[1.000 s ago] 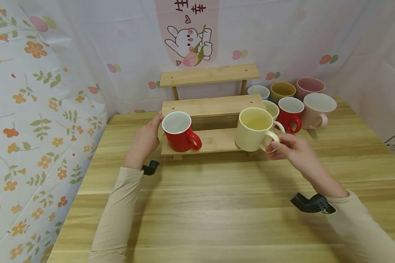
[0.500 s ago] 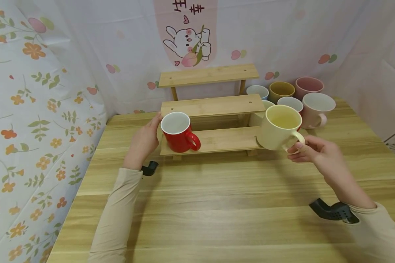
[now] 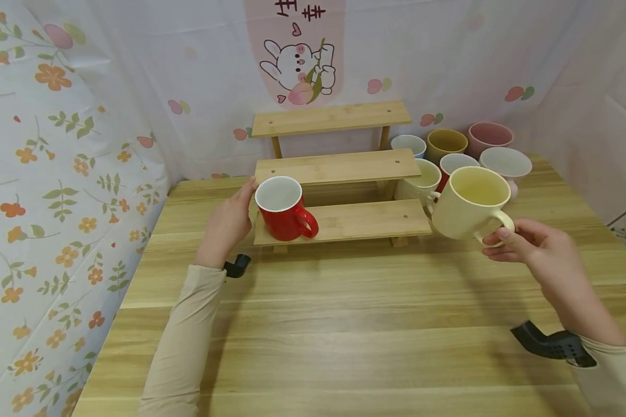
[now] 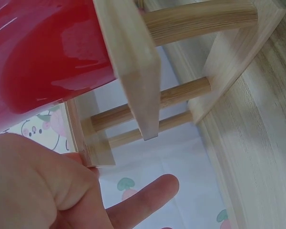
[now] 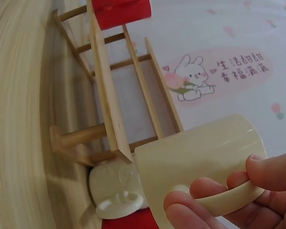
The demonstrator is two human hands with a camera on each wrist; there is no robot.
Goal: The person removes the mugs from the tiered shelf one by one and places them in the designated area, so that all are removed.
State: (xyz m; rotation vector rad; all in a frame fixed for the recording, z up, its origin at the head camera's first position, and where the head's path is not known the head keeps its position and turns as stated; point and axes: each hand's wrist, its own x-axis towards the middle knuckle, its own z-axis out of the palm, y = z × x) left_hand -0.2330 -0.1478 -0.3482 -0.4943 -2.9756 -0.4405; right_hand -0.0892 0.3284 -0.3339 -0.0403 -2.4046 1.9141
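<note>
My right hand holds a pale yellow mug by its handle, off the right end of the wooden tiered shelf. In the right wrist view, curled fingers and thumb pinch the handle of this yellow mug. A red mug with a white inside stands on the lowest tier, at the left. My left hand grips the left end of the middle tier, beside the red mug. The left wrist view has fingertips at the tier's corner, and one finger sticking out free.
Several mugs cluster behind the held one: cream, red, light pink, mustard, darker pink and pale blue. Patterned cloth hangs behind the wooden table.
My right hand has carried the yellow mug rightward, from over the lowest tier's right end to beyond the shelf. The left hand and red mug stay put.
</note>
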